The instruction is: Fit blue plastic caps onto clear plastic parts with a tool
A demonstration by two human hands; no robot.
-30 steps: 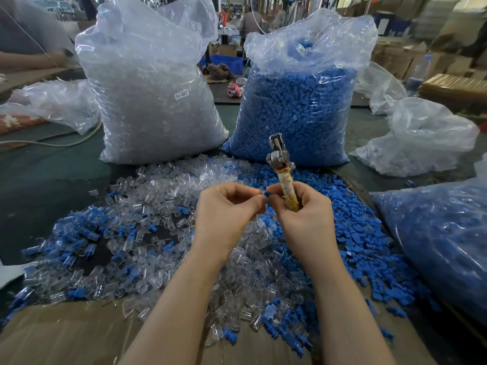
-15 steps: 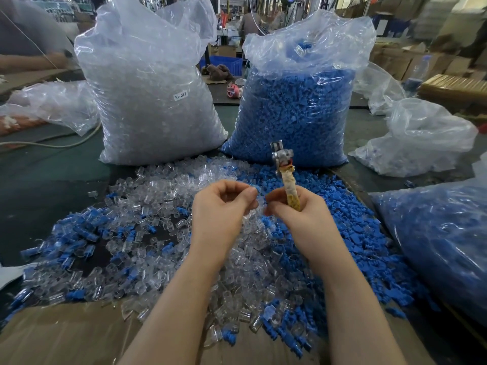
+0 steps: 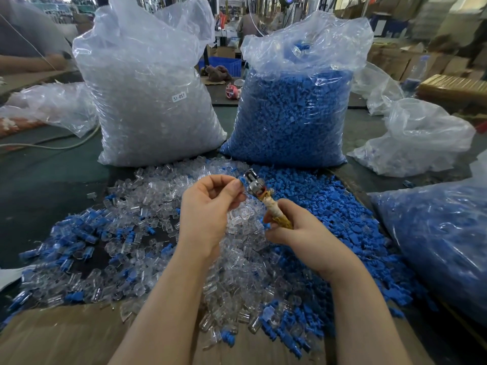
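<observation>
Blue plastic shows between the left thumb and forefinger: the left hand [image 3: 210,206] pinches a small blue cap [image 3: 241,179] at its fingertips and holds it right against the metal head of the tool [image 3: 254,184], while its other fingers curl loosely underneath. Whether a clear part is already joined to that cap I cannot tell; the fingers hide it. The right hand [image 3: 297,230] wraps its fingers round the tool's tape-bound handle [image 3: 274,209], thumb along the side, with the head tilted up and to the left.

To do this step well, I judge the cap should sit square in the head before any push, the left pinch staying near the cap's rim so the fingertips stay out of the metal, and the right grip kept firm so the handle does not twist.

Below both hands lies the loose heap of clear plastic parts [image 3: 147,196], mixed with blue, with the pile of blue caps [image 3: 329,206] toward the tabletop's right edge. Behind stand the bag of clear parts [image 3: 152,101] and the bag of blue caps [image 3: 292,114] near the far edge
</observation>
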